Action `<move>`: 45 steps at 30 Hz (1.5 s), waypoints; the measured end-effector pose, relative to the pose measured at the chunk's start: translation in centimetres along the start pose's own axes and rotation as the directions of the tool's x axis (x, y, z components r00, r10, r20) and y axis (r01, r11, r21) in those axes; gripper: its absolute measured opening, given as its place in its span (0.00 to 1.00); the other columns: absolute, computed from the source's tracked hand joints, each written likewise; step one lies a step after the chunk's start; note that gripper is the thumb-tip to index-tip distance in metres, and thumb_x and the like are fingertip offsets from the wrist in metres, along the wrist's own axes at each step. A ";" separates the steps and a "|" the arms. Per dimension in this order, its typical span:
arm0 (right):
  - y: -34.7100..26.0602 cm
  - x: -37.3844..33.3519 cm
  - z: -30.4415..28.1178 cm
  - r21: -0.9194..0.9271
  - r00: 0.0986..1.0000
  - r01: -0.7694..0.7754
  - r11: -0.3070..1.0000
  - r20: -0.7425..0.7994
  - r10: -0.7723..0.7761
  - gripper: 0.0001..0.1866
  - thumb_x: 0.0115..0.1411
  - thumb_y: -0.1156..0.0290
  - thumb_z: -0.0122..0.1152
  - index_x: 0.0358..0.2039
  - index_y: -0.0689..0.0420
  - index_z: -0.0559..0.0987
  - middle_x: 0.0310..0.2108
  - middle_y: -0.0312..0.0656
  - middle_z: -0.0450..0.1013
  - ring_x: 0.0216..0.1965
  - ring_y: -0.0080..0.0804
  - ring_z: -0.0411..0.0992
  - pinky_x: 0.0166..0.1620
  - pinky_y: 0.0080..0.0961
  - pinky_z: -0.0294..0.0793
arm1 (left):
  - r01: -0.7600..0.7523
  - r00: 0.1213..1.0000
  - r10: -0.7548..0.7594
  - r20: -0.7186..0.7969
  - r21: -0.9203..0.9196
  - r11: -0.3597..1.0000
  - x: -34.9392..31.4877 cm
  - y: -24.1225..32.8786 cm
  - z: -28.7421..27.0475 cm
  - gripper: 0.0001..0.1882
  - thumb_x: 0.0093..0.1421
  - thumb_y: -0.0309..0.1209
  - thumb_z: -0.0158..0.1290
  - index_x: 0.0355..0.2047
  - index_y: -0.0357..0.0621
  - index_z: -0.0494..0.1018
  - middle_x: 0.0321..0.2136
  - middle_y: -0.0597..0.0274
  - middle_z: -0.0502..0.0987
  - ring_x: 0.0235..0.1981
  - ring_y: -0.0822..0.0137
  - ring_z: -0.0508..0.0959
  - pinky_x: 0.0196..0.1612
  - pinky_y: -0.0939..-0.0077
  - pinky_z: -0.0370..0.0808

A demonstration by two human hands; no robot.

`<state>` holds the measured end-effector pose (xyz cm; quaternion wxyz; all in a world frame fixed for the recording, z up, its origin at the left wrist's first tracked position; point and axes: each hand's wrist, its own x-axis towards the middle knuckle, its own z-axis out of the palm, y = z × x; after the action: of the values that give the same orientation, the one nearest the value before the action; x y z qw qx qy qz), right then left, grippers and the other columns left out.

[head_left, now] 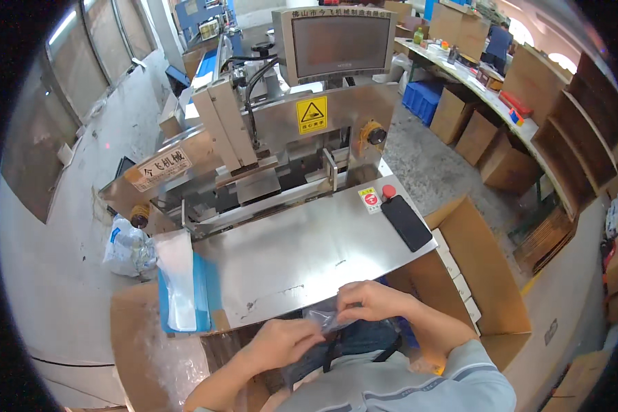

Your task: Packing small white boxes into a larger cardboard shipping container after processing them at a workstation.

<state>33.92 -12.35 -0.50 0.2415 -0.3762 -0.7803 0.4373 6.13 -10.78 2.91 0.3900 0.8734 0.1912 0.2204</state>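
Note:
Between my hands, close to my lap, hangs a small transparent plastic bag (321, 318). My right hand (371, 301) is closed on its right side, with the fingers bent in a pinch. My left hand (279, 341) has thumb and fingers pressed together at the bag's lower left edge. Glare and folds hide whether anything is inside the bag. Just beyond both hands lies the steel table (288, 257) of a machine. A stack of flat transparent bags (178, 275) lies over a blue tray (202, 292) on the table's left end.
A machine frame with a screen (342, 42) rises behind the table. Near the right corner are a red button (388, 191) and a black phone (408, 223). An open carton (484, 254) with white boxes (460, 281) stands at my right; another carton (132, 329) holds plastic at my left.

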 end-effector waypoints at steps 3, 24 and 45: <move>0.2 0.0 -0.4 0.064 0.988 0.130 0.989 0.072 -0.135 0.07 0.59 0.70 0.68 0.31 0.60 0.81 0.31 0.42 0.77 0.38 0.38 0.75 0.42 0.30 0.74 | 0.269 0.940 -0.312 0.139 0.261 0.927 -0.3 -0.8 -1.3 0.11 0.66 0.38 0.53 0.33 0.44 0.73 0.28 0.48 0.80 0.31 0.43 0.80 0.32 0.52 0.77; 12.2 17.6 -8.8 0.086 0.988 -0.143 0.986 -0.053 0.148 0.15 0.62 0.60 0.63 0.34 0.60 0.84 0.28 0.40 0.80 0.30 0.25 0.75 0.37 0.29 0.75 | 0.570 0.820 -0.528 0.221 -0.403 0.716 6.7 -22.0 -14.3 0.11 0.67 0.37 0.56 0.39 0.42 0.75 0.36 0.65 0.80 0.37 0.71 0.78 0.43 0.73 0.77; 10.4 26.8 -5.9 -0.749 0.942 -0.232 0.621 -0.332 -0.048 0.31 0.62 0.57 0.60 0.61 0.61 0.69 0.65 0.51 0.63 0.68 0.48 0.59 0.64 0.55 0.62 | 0.561 0.762 -0.199 -0.617 0.474 0.679 11.7 -21.0 -9.4 0.26 0.59 0.30 0.54 0.55 0.29 0.69 0.56 0.32 0.71 0.59 0.36 0.70 0.63 0.51 0.66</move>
<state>25.90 15.50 -5.28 0.1550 -0.5489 -0.8214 0.0014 7.42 13.81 -4.76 0.0439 0.7958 0.5357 0.2788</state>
